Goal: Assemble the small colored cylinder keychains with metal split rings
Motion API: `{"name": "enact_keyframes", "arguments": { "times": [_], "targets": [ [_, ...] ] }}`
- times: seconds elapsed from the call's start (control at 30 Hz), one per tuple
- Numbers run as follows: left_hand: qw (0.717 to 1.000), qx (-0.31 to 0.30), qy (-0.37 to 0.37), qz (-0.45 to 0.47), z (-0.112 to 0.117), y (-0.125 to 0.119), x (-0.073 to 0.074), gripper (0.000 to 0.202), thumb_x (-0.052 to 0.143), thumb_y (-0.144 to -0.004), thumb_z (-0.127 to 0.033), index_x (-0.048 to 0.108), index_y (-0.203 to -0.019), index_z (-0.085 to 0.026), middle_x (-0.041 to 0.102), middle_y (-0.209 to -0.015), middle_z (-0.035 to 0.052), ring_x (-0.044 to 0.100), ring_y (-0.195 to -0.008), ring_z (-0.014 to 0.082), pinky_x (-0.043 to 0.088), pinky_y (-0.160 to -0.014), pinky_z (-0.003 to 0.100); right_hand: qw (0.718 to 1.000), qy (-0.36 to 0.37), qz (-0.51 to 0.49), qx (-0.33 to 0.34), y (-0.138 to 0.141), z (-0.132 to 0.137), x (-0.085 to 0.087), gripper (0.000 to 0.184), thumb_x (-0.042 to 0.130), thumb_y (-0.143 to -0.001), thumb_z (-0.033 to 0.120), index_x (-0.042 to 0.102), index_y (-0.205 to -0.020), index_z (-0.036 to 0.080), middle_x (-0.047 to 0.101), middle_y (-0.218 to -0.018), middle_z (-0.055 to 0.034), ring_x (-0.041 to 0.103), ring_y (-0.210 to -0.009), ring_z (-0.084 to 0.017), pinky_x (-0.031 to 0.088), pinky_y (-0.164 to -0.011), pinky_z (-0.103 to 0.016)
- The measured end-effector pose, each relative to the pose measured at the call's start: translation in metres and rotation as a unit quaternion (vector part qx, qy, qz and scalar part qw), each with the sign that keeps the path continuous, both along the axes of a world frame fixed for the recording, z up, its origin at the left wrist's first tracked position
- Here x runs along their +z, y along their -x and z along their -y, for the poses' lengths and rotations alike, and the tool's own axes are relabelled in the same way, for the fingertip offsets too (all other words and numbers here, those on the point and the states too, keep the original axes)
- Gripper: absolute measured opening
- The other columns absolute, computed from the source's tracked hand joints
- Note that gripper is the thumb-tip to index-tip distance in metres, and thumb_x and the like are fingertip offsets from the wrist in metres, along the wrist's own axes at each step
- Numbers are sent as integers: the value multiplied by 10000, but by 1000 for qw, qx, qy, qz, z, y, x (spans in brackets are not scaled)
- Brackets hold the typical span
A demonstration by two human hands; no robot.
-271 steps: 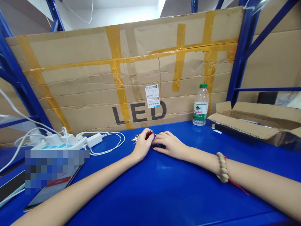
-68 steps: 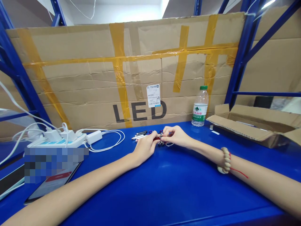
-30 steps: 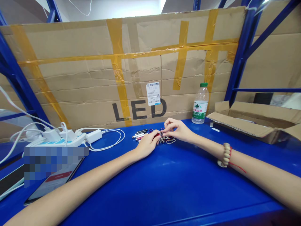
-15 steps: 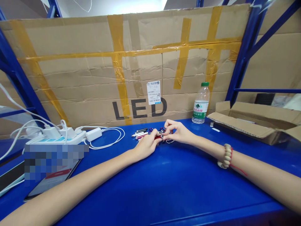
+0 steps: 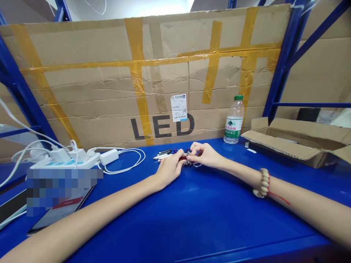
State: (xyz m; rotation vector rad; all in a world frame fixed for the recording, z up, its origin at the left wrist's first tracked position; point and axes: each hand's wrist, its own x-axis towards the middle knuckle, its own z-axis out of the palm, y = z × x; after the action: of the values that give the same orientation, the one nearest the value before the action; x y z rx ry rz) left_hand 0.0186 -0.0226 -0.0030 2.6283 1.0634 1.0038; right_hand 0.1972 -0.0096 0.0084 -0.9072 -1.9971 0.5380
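Observation:
My left hand (image 5: 169, 167) pinches a slim red pen (image 5: 182, 158) between thumb and fingers, just above the blue tabletop. My right hand (image 5: 206, 155) is closed at the pen's right end, thumb and forefinger pressed together there. The small part between those fingertips is mostly hidden. Several slim pens (image 5: 164, 152), dark, silver and white, lie to the left, partly behind my left hand. Small shiny metal pieces (image 5: 188, 164) and a ring-like loop (image 5: 197, 164) show under and beside my right fingers.
A water bottle (image 5: 234, 124) with a green cap stands at the back right, beside an open cardboard box (image 5: 290, 153). On the left are a white power strip (image 5: 91, 159) with cables and a tablet (image 5: 60, 210). A large cardboard carton (image 5: 109, 98) walls off the back.
My right hand has shifted slightly down and left, its fingertips still at the red pen's end. My left hand stays nearly in place, holding the pen.

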Motion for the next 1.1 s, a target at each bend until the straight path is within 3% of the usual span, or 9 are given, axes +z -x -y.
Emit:
{"name": "enact_keyframes", "arguments": {
  "times": [0.2,0.47,0.67,0.9,1.1],
  "targets": [
    [1000,12,5,-6,0,0,0,60,400,-843,-230,458,-858,-234,625,-874,1,589,-779,166,423,-668,257,1000,2,9,-6,0,0,1,294,644,-645,425,605,-523,160,495,-671,-3,504,-625,-111,418,-623,-267],
    [999,4,30,24,-2,-2,0,30,423,-833,-242,445,-848,-227,620,-880,1,587,-783,166,419,-681,264,1000,7,4,-18,0,-3,0,374,601,-668,497,558,-507,162,507,-654,-7,502,-617,-113,413,-603,-261],
    [991,34,58,113,-5,-3,1,110,403,-854,-285,453,-928,-222,592,-729,-11,580,-719,151,420,-683,262,993,-60,35,-96,-2,-2,4,354,544,-740,486,549,-598,162,518,-725,-14,494,-624,-103,403,-583,-243],
    [964,69,111,231,-12,-2,2,133,357,-871,-302,437,-908,-202,521,-629,-44,523,-578,95,411,-603,216,966,-120,200,-113,-6,-2,-3,247,496,-811,397,657,-780,211,556,-877,-34,539,-742,-137,410,-672,-275],
    [966,58,103,229,-12,-2,2,130,365,-870,-299,444,-902,-201,524,-625,-45,530,-612,100,408,-632,227,958,-133,254,-31,-2,0,-5,399,459,-820,465,563,-1140,252,563,-1132,-78,487,-1046,-243,364,-846,-400]
  ]
}}
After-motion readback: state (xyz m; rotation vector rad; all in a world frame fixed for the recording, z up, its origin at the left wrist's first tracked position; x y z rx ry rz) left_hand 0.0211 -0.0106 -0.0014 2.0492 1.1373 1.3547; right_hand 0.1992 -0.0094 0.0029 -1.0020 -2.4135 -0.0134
